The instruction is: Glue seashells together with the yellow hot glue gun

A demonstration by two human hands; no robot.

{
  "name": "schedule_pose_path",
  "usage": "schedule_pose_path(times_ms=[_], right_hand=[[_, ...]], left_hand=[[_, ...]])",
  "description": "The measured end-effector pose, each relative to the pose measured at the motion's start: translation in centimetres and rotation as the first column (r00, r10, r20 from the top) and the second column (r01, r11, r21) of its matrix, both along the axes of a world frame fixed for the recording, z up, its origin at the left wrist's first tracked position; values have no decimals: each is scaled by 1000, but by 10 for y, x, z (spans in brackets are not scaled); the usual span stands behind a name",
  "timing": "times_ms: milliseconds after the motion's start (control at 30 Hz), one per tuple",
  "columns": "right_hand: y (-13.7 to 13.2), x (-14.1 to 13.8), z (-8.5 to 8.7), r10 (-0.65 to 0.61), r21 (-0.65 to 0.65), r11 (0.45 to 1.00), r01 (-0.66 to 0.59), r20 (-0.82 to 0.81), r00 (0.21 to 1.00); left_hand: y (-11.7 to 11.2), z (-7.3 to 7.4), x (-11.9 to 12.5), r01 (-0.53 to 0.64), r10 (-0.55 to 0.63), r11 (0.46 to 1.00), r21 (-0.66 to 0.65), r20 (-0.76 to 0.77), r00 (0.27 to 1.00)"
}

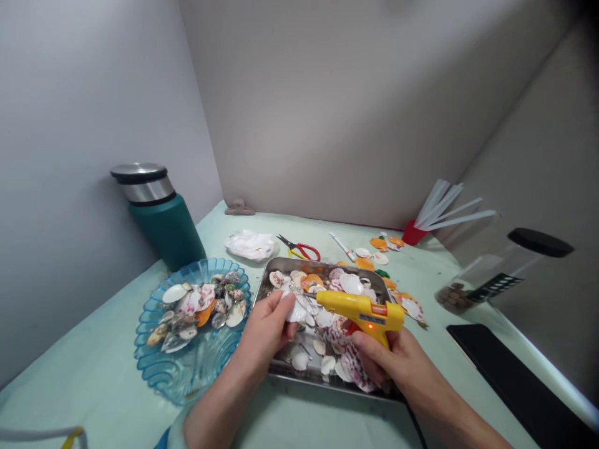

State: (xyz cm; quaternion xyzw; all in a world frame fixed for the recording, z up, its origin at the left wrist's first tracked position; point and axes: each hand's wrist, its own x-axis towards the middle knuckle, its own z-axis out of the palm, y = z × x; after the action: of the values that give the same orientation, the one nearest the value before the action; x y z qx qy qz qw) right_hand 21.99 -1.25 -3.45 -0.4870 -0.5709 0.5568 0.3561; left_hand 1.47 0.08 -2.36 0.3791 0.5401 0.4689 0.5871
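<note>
My right hand [381, 355] grips a yellow hot glue gun [355, 305] by its handle, and a small red light glows on its side. The gun's nozzle points left, close to a white seashell [297, 309] pinched in my left hand [274, 318]. Whether the nozzle touches the shell I cannot tell. Both hands are over a metal tray [322, 381] full of loose seashells, white, orange and purple-speckled. A dark cord runs down from below my right hand.
Left of the tray is a blue scalloped plate [152, 374] with shells; behind it stands a teal bottle [168, 227]. Farther back are a white plastic bag [251, 244], red-handled pliers [304, 251], and a red cup [413, 234] of glue sticks. At right are a clear jar [486, 280] and a black slab [505, 374].
</note>
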Motion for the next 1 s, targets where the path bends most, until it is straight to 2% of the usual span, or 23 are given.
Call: schedule_pose_path(times_ms=[400,833,1000], right_hand=[[-1,-2,2,-20,4,1000,20,-8,1000],[-2,-1,4,-32,43,999,30,32,999],[-2,-1,5,-25,37,999,24,29,999]], left_hand=[[-2,5,1,62,-60,997,41,-54,997],[-1,7,1,-68,70,996,63,-38,997],[-1,6,0,-75,75,995,67,3,997]])
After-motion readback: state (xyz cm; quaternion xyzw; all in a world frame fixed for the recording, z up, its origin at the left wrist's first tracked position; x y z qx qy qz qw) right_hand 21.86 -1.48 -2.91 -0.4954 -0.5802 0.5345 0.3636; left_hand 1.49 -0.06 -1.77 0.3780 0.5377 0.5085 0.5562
